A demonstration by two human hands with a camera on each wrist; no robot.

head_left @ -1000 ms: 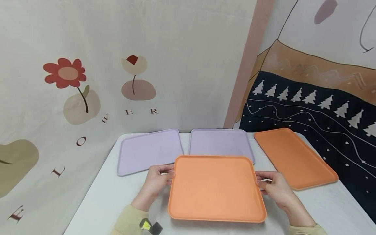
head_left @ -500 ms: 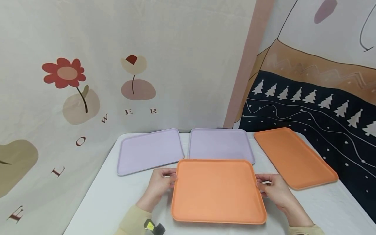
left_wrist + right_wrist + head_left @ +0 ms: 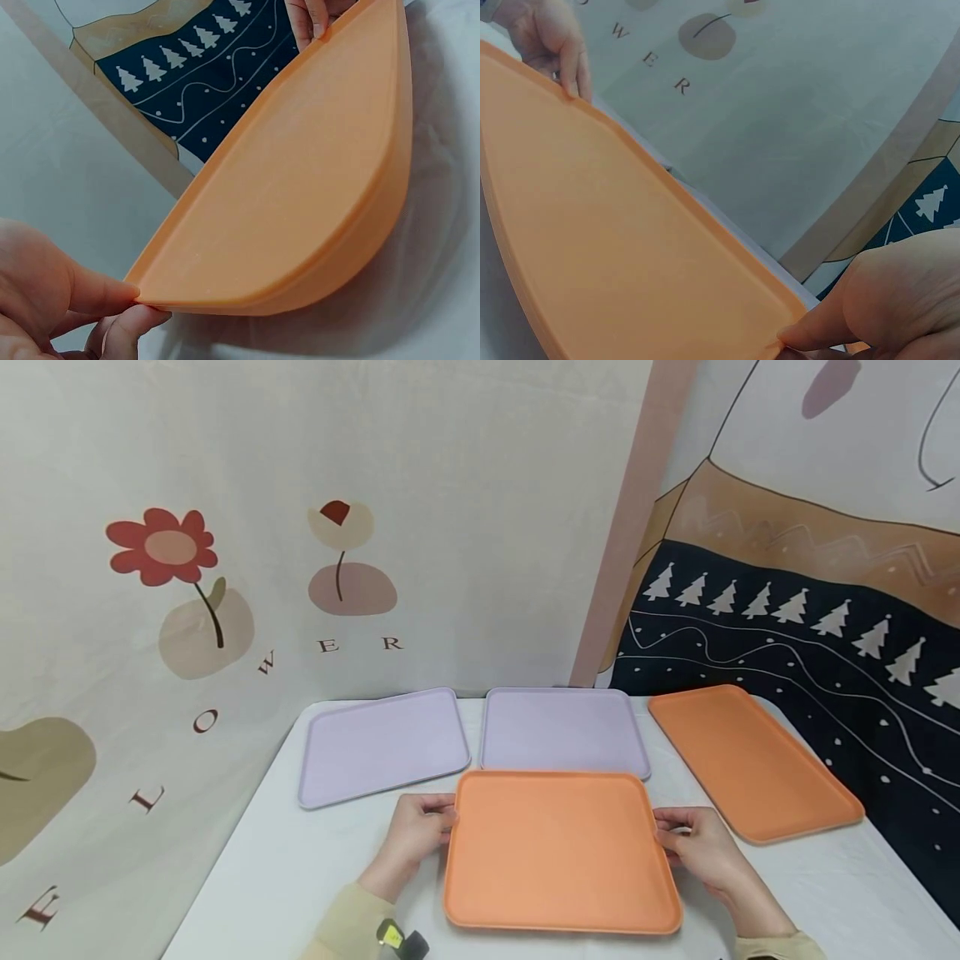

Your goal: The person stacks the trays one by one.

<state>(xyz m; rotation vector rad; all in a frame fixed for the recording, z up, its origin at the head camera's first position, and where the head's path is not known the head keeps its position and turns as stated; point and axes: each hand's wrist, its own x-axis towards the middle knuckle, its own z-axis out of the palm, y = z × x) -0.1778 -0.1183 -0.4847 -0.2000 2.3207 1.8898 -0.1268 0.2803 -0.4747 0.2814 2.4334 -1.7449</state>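
An orange rectangular tray [image 3: 562, 852] with a raised rim is held between both hands near the front of the table. My left hand [image 3: 412, 835] pinches its left edge, thumb on top and fingers beneath, as the left wrist view shows at the tray corner [image 3: 225, 277]. On the opposite edge my right hand [image 3: 701, 847] pinches the rim in the same way; in the right wrist view the thumb [image 3: 817, 326] presses on the rim. The tray's far edge overlaps the near edge of a lilac tray [image 3: 562, 731] in the head view. A shadow shows under the held tray.
Another lilac tray [image 3: 382, 747] lies at the back left of the white table [image 3: 277, 868]. A second orange tray [image 3: 757, 764] lies angled at the back right. A flower-printed cloth [image 3: 480, 527] hangs behind, and a dark tree-patterned cloth [image 3: 787, 643] on the right.
Held by both hands, the orange tray has shifted slightly right and toward the table's front, uncovering more of the middle lilac tray. The left hand moved right with it; the other trays stayed put.
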